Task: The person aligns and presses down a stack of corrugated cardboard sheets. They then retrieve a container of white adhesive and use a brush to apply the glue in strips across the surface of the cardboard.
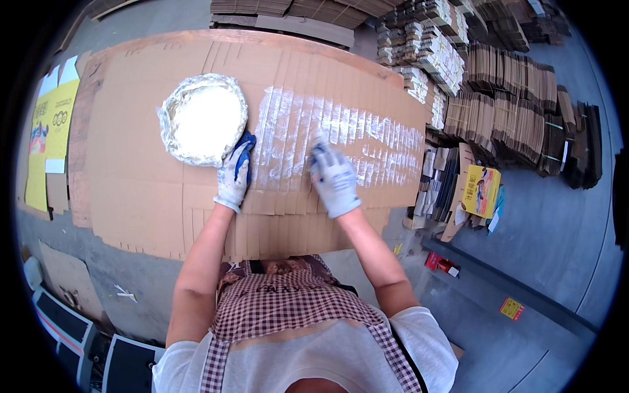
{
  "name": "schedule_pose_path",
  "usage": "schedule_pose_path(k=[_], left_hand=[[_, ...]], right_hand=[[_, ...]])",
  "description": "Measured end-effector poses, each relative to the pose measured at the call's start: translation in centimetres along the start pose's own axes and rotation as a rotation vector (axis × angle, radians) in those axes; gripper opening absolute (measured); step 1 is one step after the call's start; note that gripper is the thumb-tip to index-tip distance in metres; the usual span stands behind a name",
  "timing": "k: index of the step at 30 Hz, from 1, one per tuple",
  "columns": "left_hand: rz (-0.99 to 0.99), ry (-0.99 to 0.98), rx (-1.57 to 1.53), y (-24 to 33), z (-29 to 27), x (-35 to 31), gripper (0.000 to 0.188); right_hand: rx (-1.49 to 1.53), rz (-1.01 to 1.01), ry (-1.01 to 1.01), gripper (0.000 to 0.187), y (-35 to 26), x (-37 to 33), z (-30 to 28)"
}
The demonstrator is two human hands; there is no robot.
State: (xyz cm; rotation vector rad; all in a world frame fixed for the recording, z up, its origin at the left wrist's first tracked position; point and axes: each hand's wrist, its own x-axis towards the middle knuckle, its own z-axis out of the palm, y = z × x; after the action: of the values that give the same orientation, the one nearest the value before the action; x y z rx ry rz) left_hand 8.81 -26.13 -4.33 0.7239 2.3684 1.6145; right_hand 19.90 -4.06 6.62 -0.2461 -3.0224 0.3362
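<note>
A round basin (204, 124) wrapped in crinkled clear plastic and filled with a white substance stands on the cardboard sheet (137, 190). My left hand (234, 171), in a white glove with blue palm and fingers, lies at the basin's lower right rim, fingers stretched forward. To its right, overlapping cardboard pieces (295, 203) lie in a fanned row, their exposed strips smeared with wet, shiny white. Above the row's middle is my right hand (334, 178), in the same kind of glove. Its fingers are blurred, and whether they hold anything cannot be made out.
Yellow printed cardboard sheets (49, 131) lie at the table's left end. Bundled flat cardboard stacks (504, 105) stand on the floor to the right, near a yellow box (480, 190). More flat cardboard (295, 13) is piled beyond the far table edge.
</note>
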Motion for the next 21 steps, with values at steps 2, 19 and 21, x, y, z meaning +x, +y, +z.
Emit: schedule_pose_path(k=[2,19,21], left_hand=[[0.026,0.002,0.005,0.0,0.3,0.0,0.046],[0.013,0.013,0.014,0.4,0.3,0.1,0.044],[0.035,0.027,0.026,0.3,0.3,0.1,0.044]], right_hand=[[0.018,-0.094,-0.087,0.046,0.4,-0.9,2.1],[-0.092,0.514,0.069,0.031,11.7,1.8,1.2],[0.002,0.514,0.114,0.032,11.0,1.6,0.3]])
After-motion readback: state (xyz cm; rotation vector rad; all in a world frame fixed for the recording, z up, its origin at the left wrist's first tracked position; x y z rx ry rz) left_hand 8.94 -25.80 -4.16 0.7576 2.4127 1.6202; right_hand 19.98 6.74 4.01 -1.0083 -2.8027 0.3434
